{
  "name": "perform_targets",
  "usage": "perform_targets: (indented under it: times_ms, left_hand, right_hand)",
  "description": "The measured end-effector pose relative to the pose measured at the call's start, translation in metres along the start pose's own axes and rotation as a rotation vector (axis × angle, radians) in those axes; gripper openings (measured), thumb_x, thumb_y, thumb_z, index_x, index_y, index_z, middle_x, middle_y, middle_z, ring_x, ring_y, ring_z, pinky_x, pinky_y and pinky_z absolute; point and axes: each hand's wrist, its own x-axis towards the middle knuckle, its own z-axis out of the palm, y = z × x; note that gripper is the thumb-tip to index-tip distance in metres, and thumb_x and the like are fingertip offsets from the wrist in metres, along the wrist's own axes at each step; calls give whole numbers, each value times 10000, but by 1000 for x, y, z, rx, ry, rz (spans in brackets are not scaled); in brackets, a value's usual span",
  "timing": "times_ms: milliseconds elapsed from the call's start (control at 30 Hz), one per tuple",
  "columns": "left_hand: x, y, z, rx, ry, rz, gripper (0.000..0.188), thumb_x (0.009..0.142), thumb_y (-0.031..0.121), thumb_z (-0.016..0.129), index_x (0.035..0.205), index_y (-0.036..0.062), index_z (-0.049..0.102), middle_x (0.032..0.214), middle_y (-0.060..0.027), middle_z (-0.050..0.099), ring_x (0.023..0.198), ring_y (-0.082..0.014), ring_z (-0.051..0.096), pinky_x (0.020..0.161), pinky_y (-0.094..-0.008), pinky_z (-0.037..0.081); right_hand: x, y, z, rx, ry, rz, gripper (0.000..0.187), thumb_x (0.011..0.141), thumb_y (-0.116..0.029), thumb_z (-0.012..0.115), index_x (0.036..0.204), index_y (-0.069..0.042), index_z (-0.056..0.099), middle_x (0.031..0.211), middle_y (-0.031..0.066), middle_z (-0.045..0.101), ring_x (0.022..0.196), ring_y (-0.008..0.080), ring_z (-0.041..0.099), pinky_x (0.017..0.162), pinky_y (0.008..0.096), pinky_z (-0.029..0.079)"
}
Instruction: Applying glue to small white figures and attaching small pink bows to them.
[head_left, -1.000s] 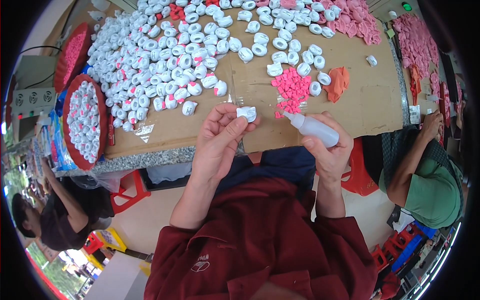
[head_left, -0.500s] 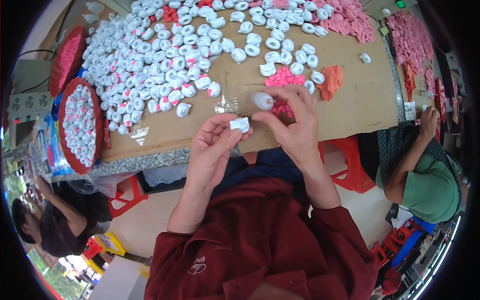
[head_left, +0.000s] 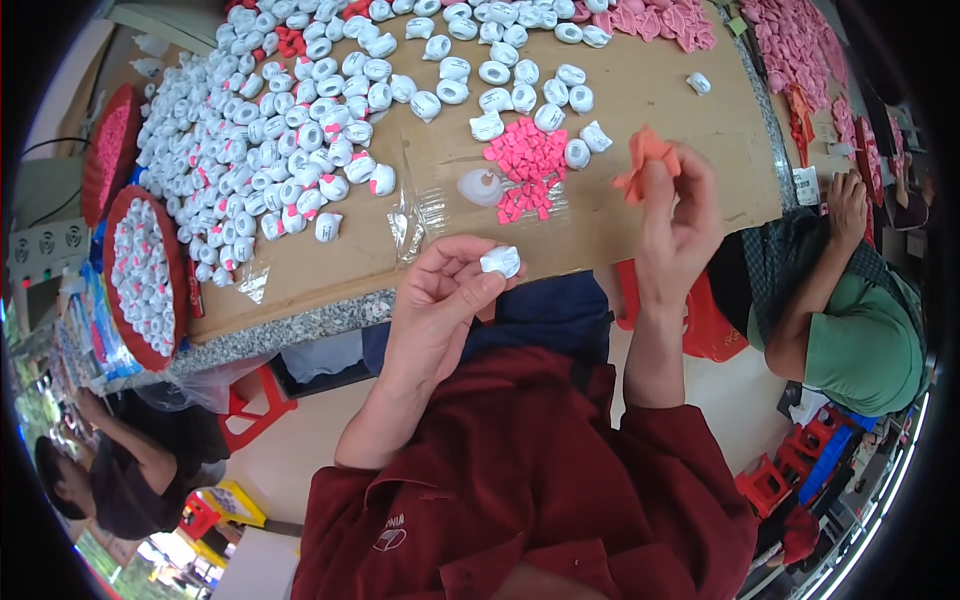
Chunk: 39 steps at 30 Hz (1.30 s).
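The left hand (head_left: 440, 300) pinches a small white piece (head_left: 501, 261) between thumb and fingertips, holding it in the air just in front of the tabletop (head_left: 640, 110) edge, above the person's red shirt (head_left: 520, 490). The right hand (head_left: 675, 215) is raised to the right of it, fingers closed around an orange scrap (head_left: 645, 155) that sticks out above the fingertips. The two hands are apart. On the brown tabletop just beyond the white piece lies a white bottle (head_left: 480, 187) on its side, touching a small heap of pink bits (head_left: 528, 165). A few white pieces ring that heap, and a large spread of white pieces (head_left: 280, 130) with pink spots covers the left part of the tabletop. Two red trays (head_left: 175, 275) at the left edge hold more of them. More pink bits (head_left: 660, 20) lie along the far edge. At the right, another person in a green shirt (head_left: 860, 340) rests a hand on the tabletop.
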Motion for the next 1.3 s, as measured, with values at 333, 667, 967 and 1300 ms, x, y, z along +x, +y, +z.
perform_targets:
  times_ms: [333,667,967,1300]
  left_hand:
    - [0,-11,14,28,-12,79,215,794,-48,588,997,-27,521,983,-118,600,889,-168,599,832,-273,480]
    - [-9,-4,1,119,59,32,220,813,-7,575,1025,-18,516,966,-138,600,904,-231,607,804,-300,494]
    - [-12,-2,-4,104,67,44,220,817,-12,563,1032,-22,516,965,-138,599,910,-233,606,819,-309,496]
    - [-14,-1,-3,108,57,39,217,822,-13,556,1034,-18,511,977,-137,594,921,-238,603,825,-316,495]
  right_hand:
    - [-32,-31,3,70,-243,33,160,719,-22,672,851,-24,582,753,5,546,639,56,454,549,184,334]
    - [-11,-18,-11,-293,80,-234,163,713,-7,650,869,-16,604,771,41,593,695,169,505,629,263,386]
    - [-7,7,-1,-571,-127,-183,60,792,-55,576,817,-44,629,720,61,594,639,180,520,665,293,388]
    - [-19,-5,-14,-332,-228,-309,84,743,-37,645,824,-15,636,792,91,584,689,192,557,634,271,439]
